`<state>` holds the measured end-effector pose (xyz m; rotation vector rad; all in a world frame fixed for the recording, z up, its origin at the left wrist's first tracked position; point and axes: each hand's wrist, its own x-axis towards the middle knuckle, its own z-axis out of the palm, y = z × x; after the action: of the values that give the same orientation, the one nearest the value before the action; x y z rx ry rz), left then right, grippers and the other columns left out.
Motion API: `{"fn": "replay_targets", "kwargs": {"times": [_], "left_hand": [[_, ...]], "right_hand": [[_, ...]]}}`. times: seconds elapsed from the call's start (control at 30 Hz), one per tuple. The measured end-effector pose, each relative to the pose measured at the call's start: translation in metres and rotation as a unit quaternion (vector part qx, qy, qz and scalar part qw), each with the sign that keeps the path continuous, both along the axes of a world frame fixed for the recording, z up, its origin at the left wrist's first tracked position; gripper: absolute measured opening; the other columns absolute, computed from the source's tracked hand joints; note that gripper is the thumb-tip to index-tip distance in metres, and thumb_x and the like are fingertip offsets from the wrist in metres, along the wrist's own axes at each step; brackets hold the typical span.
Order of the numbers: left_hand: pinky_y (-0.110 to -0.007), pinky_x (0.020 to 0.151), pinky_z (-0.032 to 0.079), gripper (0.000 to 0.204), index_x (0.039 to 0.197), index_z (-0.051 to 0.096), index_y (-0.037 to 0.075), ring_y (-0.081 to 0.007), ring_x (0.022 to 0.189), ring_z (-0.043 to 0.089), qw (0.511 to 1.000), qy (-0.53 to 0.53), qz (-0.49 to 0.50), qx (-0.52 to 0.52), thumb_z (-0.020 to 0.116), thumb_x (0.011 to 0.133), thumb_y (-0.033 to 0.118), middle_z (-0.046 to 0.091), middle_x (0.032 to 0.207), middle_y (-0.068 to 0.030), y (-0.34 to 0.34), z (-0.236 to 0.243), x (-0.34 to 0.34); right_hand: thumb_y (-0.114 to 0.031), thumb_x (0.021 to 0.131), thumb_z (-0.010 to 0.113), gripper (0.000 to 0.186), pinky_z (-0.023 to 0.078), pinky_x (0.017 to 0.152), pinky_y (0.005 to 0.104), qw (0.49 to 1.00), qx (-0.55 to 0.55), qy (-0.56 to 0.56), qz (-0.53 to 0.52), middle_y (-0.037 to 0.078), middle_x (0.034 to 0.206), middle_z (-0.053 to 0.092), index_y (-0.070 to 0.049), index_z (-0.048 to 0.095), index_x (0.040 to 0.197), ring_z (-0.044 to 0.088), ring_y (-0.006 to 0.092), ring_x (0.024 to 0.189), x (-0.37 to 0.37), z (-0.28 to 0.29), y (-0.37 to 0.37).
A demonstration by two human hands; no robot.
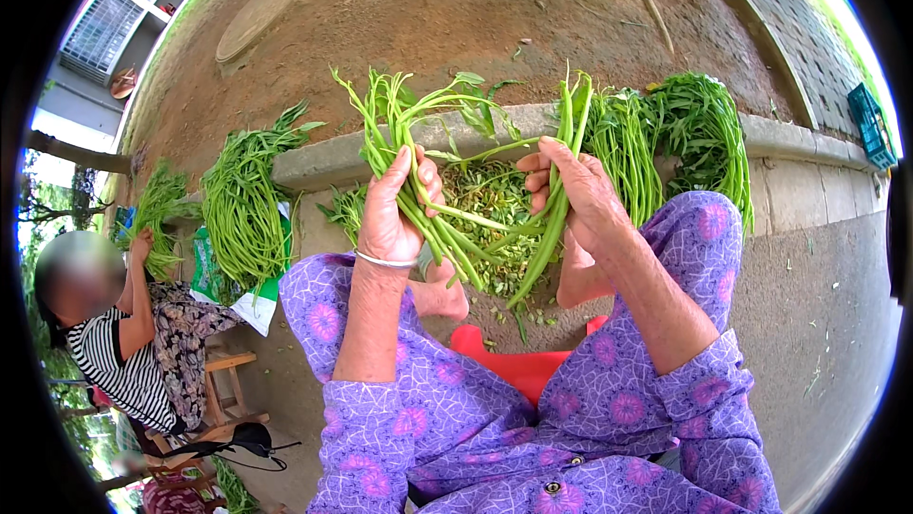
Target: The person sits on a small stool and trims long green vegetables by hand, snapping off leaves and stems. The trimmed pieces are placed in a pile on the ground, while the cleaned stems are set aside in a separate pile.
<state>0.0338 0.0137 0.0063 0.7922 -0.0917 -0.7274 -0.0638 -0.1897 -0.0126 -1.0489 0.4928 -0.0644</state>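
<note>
My left hand (395, 214), with a bangle at the wrist, is closed around a bunch of water spinach (378, 124); its leafy tops stick up and its stems hang below the fist. My right hand (582, 189) grips a smaller bundle of water spinach stems (576, 105) between thumb and fingers. A few stems cross the gap between the two hands. Under them, a heap of loose leaves and trimmings (490, 195) lies on the ground between my feet.
Large bunches of water spinach (249, 205) lean on the concrete curb (319, 167) at left, and more greens (704, 129) lie at right. A person in a striped top (124, 362) sits on the left, handling greens. A teal crate (870, 124) stands far right.
</note>
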Motion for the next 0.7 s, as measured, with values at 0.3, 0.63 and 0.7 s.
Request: {"fn": "replay_targets", "kwargs": {"times": [0.3, 0.63, 0.7], "left_hand": [[-0.025, 0.053, 0.037, 0.018, 0.102, 0.052, 0.006, -0.0117, 0.061, 0.043, 1.000, 0.001, -0.007, -0.001, 0.048, 0.097, 0.024, 0.048, 0.074, -0.0010, -0.002, -0.002, -0.002], [-0.027, 0.054, 0.041, 0.020, 0.099, 0.053, 0.007, -0.0137, 0.062, 0.048, 0.999, -0.022, -0.003, 0.049, 0.052, 0.095, 0.026, 0.050, 0.071, -0.0018, -0.009, 0.000, -0.009], [-0.027, 0.055, 0.043, 0.020, 0.097, 0.055, 0.007, -0.0151, 0.062, 0.052, 0.997, -0.019, 0.004, 0.072, 0.056, 0.093, 0.027, 0.052, 0.069, -0.0028, -0.012, 0.001, -0.012]], "right_hand": [[-0.035, 0.092, 0.053, 0.040, 0.043, 0.044, 0.0245, 1.000, -0.011, -0.023, 0.017, 0.008, 0.070, 0.060, 0.004, 0.061, 0.099, 0.054, 0.0114, 0.048, -0.002, -0.003, 0.004], [-0.029, 0.094, 0.051, 0.037, 0.037, 0.044, 0.0207, 0.992, -0.094, -0.061, 0.055, 0.002, 0.069, 0.056, 0.002, 0.059, 0.113, 0.044, 0.0051, 0.048, -0.005, 0.018, 0.010], [-0.029, 0.094, 0.051, 0.037, 0.037, 0.044, 0.0203, 0.992, -0.081, -0.085, 0.056, 0.002, 0.069, 0.055, 0.002, 0.059, 0.113, 0.043, 0.0047, 0.047, -0.005, 0.020, 0.011]]}}
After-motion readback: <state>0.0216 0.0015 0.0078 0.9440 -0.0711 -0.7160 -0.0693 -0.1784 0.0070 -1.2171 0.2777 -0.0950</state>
